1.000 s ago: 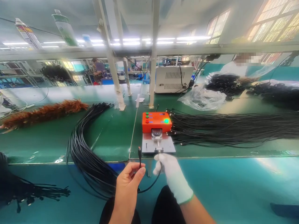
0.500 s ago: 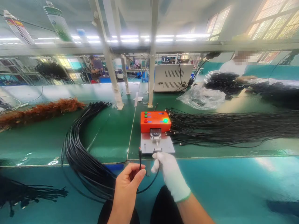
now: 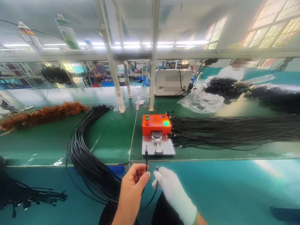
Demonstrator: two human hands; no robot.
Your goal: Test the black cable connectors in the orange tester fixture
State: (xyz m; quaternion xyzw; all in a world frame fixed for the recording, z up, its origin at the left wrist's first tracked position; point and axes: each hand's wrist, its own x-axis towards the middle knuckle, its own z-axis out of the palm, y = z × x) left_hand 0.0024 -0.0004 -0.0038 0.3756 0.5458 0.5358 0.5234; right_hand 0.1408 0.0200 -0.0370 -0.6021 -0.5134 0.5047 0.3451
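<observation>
Between the thumb and fingers of my left hand [image 3: 134, 184] is a black cable end [image 3: 146, 157], its tip pointing up. My right hand [image 3: 172, 189], in a white glove, pinches another black cable end [image 3: 157, 169] just below the table edge. Beyond both hands, an orange box [image 3: 153, 125] with buttons and a lit green light stands on the green table. A metal plate [image 3: 147, 144] with a small gauge [image 3: 156, 135] lies in front of the box. A thick bundle of black cables [image 3: 81, 143] curves from the table down to my left.
Many black cables [image 3: 229, 131] lie to the right of the box. A brown bristly strip [image 3: 47, 115] lies on the left. Behind are frame posts [image 3: 154, 56], a white metal case [image 3: 173, 82], plastic bags [image 3: 203, 100] and a person [image 3: 232, 72] at the back right.
My right hand has drawn back from the metal plate toward me, with the cable end now showing in it. My left hand and its cable end have shifted slightly right.
</observation>
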